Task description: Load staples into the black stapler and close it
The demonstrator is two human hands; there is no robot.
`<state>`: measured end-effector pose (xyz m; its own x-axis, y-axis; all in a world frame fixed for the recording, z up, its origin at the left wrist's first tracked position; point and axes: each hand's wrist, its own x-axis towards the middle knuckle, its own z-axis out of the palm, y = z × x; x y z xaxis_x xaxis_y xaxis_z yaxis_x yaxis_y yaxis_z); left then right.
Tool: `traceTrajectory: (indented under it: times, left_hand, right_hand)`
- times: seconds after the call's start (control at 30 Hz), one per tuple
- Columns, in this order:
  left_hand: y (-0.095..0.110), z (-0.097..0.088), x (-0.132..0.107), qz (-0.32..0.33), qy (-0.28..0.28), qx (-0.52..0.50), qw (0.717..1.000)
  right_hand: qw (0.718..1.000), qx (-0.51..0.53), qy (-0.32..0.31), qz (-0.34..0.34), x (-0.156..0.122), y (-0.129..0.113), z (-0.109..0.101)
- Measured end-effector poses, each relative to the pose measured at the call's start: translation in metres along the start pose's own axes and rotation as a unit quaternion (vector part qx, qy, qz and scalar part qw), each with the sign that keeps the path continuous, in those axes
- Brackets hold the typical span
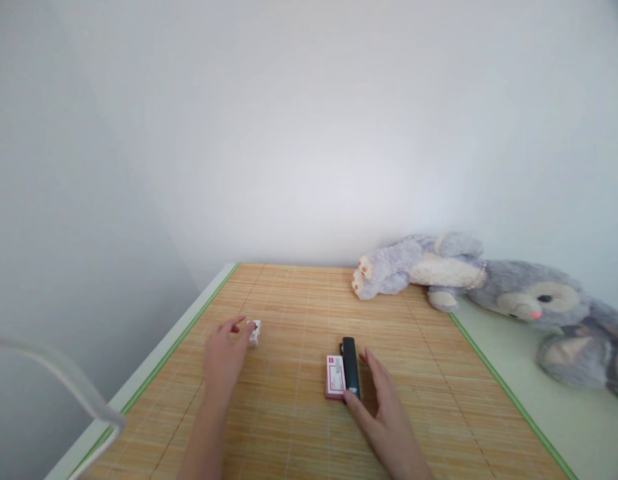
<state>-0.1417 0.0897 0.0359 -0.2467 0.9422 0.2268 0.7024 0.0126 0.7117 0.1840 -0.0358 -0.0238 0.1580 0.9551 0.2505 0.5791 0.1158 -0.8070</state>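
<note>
My left hand is over the left part of the mat, fingers bent and apart. Its thumb overlaps the near edge of a small white box with dark marks; whether they touch I cannot tell. Right of the middle lies a black stapler, lengthwise away from me. Against its left side sits a white and pink-red box with a printed label. My right hand is open around the stapler's near right side. Its thumb tip is at the near end of stapler and box, and its fingers are spread off to the right.
A bamboo mat with green edging covers the surface. A grey plush toy lies along the back right, partly on the mat. A pale wall rises behind. At the lower left, a white curved cord or tube crosses the view.
</note>
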Motion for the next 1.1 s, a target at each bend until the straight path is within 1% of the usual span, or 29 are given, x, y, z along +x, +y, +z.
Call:
traceTrajectory:
  times: [0.07,0.1,0.17,0.23,0.33,0.4,0.47,0.53,0.63,0.77,0.83,0.9,0.97,1.1]
  left_hand:
    - [-0.017,-0.005,0.016,-0.03,-0.008,0.006,1.0]
    - [-0.02,-0.003,0.019,-0.033,-0.023,0.002,0.999]
    - [-0.015,0.013,0.016,-0.027,-0.061,-0.017,0.998]
    - [0.002,0.038,0.006,-0.012,-0.098,-0.044,0.994]
    - [0.036,0.078,-0.015,0.014,-0.149,-0.089,0.985]
    - [0.056,0.098,-0.027,0.027,-0.175,-0.114,0.978]
    - [0.069,0.109,-0.037,0.034,-0.196,-0.133,0.971]
    - [0.077,0.115,-0.044,0.037,-0.211,-0.147,0.966]
    - [0.08,0.117,-0.05,0.033,-0.218,-0.162,0.962]
    - [0.079,0.11,-0.052,0.019,-0.212,-0.17,0.962]
    - [0.078,0.105,-0.058,0.009,-0.195,-0.173,0.965]
    - [0.076,0.103,-0.071,-0.004,-0.166,-0.182,0.969]
    - [0.075,0.107,-0.089,-0.013,-0.148,-0.196,0.969]
    - [0.081,0.129,-0.126,0.003,-0.18,-0.242,0.954]
  right_hand:
    - [0.995,-0.089,-0.034,-0.042,-0.005,0.001,0.004]
    - [0.99,-0.12,-0.046,-0.056,-0.007,0.001,0.006]
    - [0.983,-0.159,-0.058,-0.074,-0.007,0.0,0.009]
    - [0.979,-0.179,-0.059,-0.082,-0.006,-0.001,0.01]
    - [0.977,-0.188,-0.055,-0.085,-0.004,-0.002,0.01]
    - [0.976,-0.193,-0.057,-0.082,-0.004,-0.001,0.01]
    - [0.975,-0.199,-0.063,-0.079,-0.004,-0.002,0.01]
    - [0.974,-0.202,-0.069,-0.076,-0.004,-0.002,0.01]
    - [0.974,-0.201,-0.075,-0.078,-0.003,-0.003,0.01]
    - [0.976,-0.192,-0.066,-0.082,-0.002,-0.002,0.009]
    - [0.977,-0.185,-0.06,-0.082,-0.002,0.0,0.009]
    - [0.98,-0.173,-0.054,-0.077,-0.003,0.001,0.011]
    - [0.982,-0.165,-0.051,-0.071,-0.003,0.002,0.013]
    - [0.982,-0.161,-0.077,-0.067,-0.001,0.0,0.013]
